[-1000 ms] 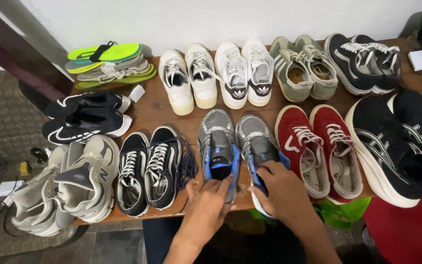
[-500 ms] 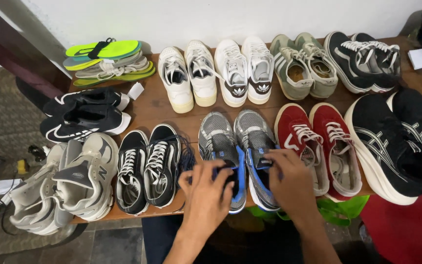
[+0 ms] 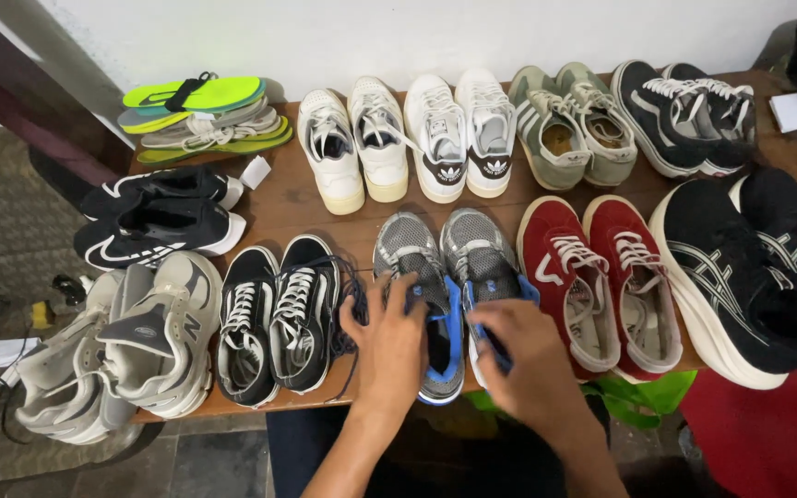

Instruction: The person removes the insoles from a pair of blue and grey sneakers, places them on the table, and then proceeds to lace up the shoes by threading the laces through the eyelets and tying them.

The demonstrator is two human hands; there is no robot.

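Brown wood makes the table [image 3: 279, 207], which stands against a plain white wall and carries many pairs of shoes. At its near edge, in the middle, lies a pair of grey mesh running shoes [image 3: 445, 277] with bright blue lining. The left hand [image 3: 389, 346] rests flat on the left shoe of this pair, its fingers [image 3: 362, 309] spread and curled over the side of the shoe. The right hand [image 3: 528, 355] lies on the right shoe, and its fingers pinch the blue edge at the opening. Just left stand black canvas shoes [image 3: 279, 318] with white laces, and further left bulky grey sneakers [image 3: 131, 337]. Just right is a red suede pair [image 3: 597, 277], then large black shoes [image 3: 749, 267] with striped sides. Far along the wall lie white leather pairs [image 3: 408, 138], an olive pair [image 3: 574, 124], and flat neon green shoes [image 3: 200, 111].
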